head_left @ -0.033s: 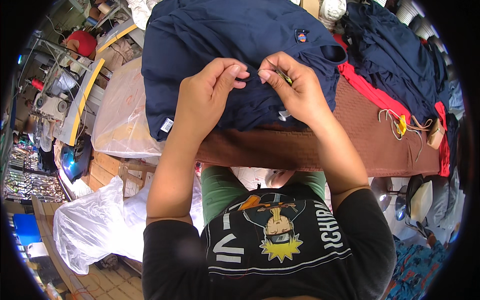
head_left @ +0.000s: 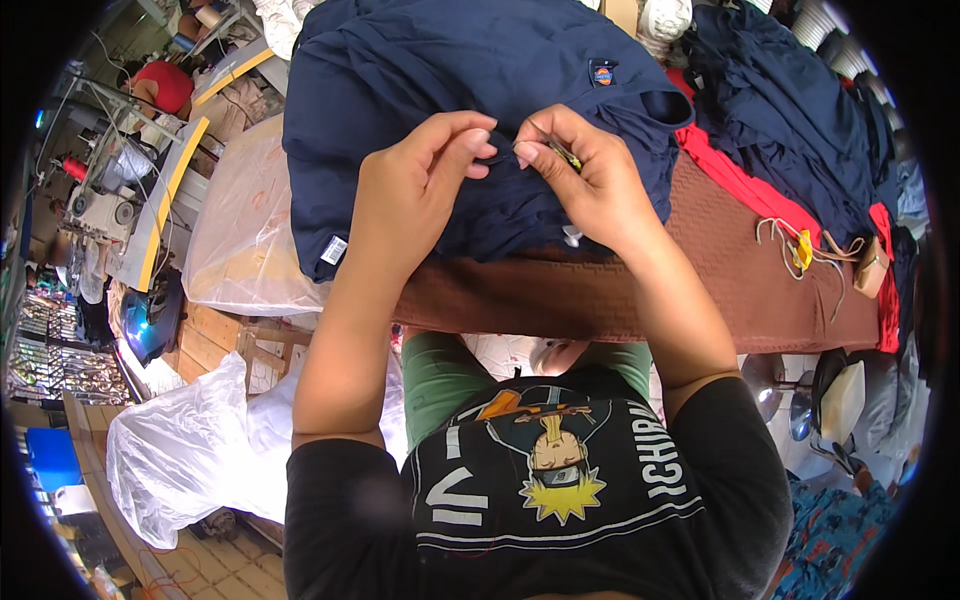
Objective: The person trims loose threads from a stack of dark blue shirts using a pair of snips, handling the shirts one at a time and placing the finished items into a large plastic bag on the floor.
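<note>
Nothing has shifted since the earlier frame: both hands sit in the same spot on the same fold of cloth.

The left hand point(head_left: 415, 190) has its thumb and forefinger closed on a small ridge of the navy garment point(head_left: 480, 70), and the right hand point(head_left: 590, 180) pinches the same ridge just beside it, fingertips almost touching. Held from both sides like this, the fold stays lifted and taut between them, close under the person's eyes. A small yellowish object point(head_left: 566, 156) shows between the right fingers; it may be a little clipper, but it is too small to tell.

The garment lies spread on the brown-covered table point(head_left: 620, 290), beneath and beyond both hands, so its weight rests there and only the pinched bit is raised. Its near hem hangs over the table edge below the left wrist, with a white label point(head_left: 333, 250) showing. A small patch point(head_left: 602, 73) sits on the cloth beyond the right hand.

Right of the right hand, a strip of red fabric point(head_left: 740, 185) and a heap of dark garments point(head_left: 790, 100) lie aside, within reach. Some strings with a yellow tag point(head_left: 800, 250) rest on the table near that forearm. Left of the left hand sits a clear plastic bag point(head_left: 240, 230).
</note>
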`<state>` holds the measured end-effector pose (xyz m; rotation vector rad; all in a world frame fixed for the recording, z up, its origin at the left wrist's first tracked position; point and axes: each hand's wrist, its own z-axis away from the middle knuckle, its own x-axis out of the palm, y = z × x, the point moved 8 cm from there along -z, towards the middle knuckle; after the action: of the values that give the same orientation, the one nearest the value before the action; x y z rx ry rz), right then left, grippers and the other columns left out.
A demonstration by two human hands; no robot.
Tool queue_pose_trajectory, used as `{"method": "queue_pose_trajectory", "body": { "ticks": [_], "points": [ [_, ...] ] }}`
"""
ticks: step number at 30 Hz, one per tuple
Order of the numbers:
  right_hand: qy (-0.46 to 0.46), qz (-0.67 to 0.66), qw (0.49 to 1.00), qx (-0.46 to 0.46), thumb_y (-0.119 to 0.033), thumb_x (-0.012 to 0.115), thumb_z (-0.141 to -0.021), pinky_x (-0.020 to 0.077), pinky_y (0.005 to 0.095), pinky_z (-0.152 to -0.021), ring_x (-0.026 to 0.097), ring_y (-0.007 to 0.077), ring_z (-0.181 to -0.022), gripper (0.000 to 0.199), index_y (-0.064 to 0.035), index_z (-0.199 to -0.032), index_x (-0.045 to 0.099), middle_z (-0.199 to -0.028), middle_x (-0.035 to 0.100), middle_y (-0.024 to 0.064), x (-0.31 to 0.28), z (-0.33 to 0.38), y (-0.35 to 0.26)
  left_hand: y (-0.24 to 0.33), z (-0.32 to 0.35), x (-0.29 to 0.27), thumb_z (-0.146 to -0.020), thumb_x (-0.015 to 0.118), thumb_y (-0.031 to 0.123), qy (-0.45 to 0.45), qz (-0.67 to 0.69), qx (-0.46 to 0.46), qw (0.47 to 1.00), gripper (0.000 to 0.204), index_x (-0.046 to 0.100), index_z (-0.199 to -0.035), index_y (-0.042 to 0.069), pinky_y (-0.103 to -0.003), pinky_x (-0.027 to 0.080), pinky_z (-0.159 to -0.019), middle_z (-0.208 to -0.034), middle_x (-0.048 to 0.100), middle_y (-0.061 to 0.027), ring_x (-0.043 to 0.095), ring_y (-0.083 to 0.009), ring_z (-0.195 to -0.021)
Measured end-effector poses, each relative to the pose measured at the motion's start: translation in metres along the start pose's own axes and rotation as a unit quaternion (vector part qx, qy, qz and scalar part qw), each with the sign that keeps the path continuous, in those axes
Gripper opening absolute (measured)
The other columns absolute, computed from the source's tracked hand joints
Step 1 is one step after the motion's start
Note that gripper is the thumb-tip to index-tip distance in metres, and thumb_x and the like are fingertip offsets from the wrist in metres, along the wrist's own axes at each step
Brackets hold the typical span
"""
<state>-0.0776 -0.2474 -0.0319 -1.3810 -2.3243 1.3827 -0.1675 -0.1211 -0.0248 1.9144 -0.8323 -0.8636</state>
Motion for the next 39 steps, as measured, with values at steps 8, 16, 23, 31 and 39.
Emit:
{"method": "queue_pose_trajectory", "body": {
  "ticks": [8, 16, 23, 31, 39],
  "points": [
    [0.005, 0.107, 0.989, -0.099, -0.002, 0.064, -0.085, 0.0494, 0.0318, -0.064, 0.064, 0.0229, -0.069, 0.014, -0.0013, -0.097, 0.059, -0.077, 0.064, 0.0106, -0.001, -0.001, -0.015, 0.022, -0.004, 0.015, -0.080, 0.073, 0.018, -0.032, -0.260, 0.192, 0.946, 0.013, 0.071, -0.088, 0.008, -0.029, 0.048, -0.060, -0.076, 0.065, -0.0049, 0.063, -0.0212, -0.066],
    [-0.058, 0.054, 0.997, 0.004, -0.018, 0.071, -0.086, 0.0421, 0.0255, -0.060, 0.050, 0.0112, -0.066, 0.022, -0.0032, -0.099, 0.062, -0.078, 0.057, 0.0035, -0.023, -0.004, -0.007, 0.007, -0.010, 0.013, -0.089, 0.066, 0.014, -0.091, -0.223, 0.043, 0.970, 0.013, 0.068, -0.094, 0.003, -0.022, 0.049, -0.061, -0.076, 0.068, -0.0045, 0.065, -0.0103, -0.067],
    [-0.133, 0.047, 0.990, 0.019, -0.011, 0.066, -0.091, 0.0452, 0.0226, -0.068, 0.052, 0.0053, -0.074, 0.016, 0.0007, -0.100, 0.062, -0.084, 0.063, 0.0007, -0.020, -0.004, -0.005, 0.015, -0.010, 0.011, -0.092, 0.062, 0.020, -0.083, -0.188, 0.100, 0.974, 0.014, 0.063, -0.094, 0.006, -0.029, 0.052, -0.060, -0.073, 0.069, -0.0080, 0.069, -0.0189, -0.066],
    [-0.122, 0.107, 0.986, -0.035, -0.010, 0.068, -0.089, 0.0441, 0.0222, -0.062, 0.051, 0.0051, -0.069, 0.013, 0.0006, -0.095, 0.062, -0.078, 0.063, 0.0011, -0.009, -0.009, -0.012, 0.022, -0.008, 0.011, -0.092, 0.062, 0.021, -0.078, -0.195, 0.128, 0.969, 0.015, 0.063, -0.090, 0.006, -0.030, 0.051, -0.058, -0.071, 0.068, -0.0075, 0.068, -0.0195, -0.064],
    [-0.012, 0.116, 0.990, -0.081, -0.015, 0.077, -0.076, 0.0492, 0.0322, -0.064, 0.060, 0.0238, -0.071, 0.026, -0.0097, -0.100, 0.065, -0.082, 0.063, 0.0058, -0.025, 0.004, -0.016, 0.070, 0.016, -0.051, -0.090, 0.061, 0.037, -0.197, 0.138, 0.301, 0.923, 0.035, 0.066, -0.073, 0.007, -0.029, 0.046, -0.068, -0.086, 0.064, -0.0122, 0.061, -0.0213, -0.077]
  ]
}}
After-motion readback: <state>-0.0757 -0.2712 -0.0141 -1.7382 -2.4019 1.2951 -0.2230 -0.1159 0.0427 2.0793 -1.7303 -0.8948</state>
